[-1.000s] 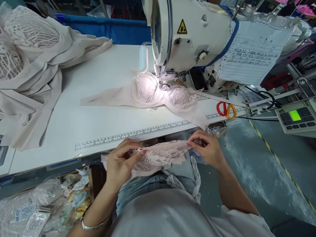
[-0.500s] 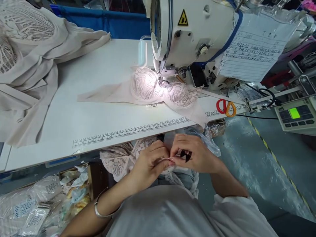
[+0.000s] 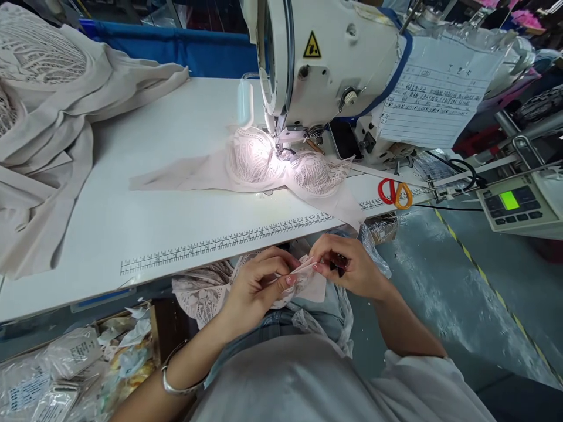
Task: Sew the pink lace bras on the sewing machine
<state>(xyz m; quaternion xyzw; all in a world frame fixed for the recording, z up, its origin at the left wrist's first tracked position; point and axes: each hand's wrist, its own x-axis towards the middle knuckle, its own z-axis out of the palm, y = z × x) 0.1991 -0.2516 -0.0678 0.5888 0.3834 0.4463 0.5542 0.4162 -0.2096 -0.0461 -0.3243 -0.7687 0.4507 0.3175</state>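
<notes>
Over my lap, below the table's front edge, both hands pinch a pale pink lace piece (image 3: pixel 206 290). My left hand (image 3: pixel 257 281) grips its edge between thumb and fingers. My right hand (image 3: pixel 347 266) is closed on the same edge and also holds a small dark tool I cannot make out. A pink lace bra (image 3: pixel 281 167) lies under the needle of the white sewing machine (image 3: pixel 325 64), lit by its lamp.
A heap of beige fabric (image 3: pixel 48 135) covers the table's left. Red and orange scissors (image 3: pixel 394 193) lie right of the machine. A control box with green display (image 3: pixel 512 205) sits far right. Plastic bags (image 3: pixel 65 369) fill a box below left. A printed ruler (image 3: pixel 220 243) runs along the white table (image 3: pixel 132 211).
My hands came together from a wide spread hold on the lace piece, bunching it over my lap. Since then they have risen slightly, pinching one edge.
</notes>
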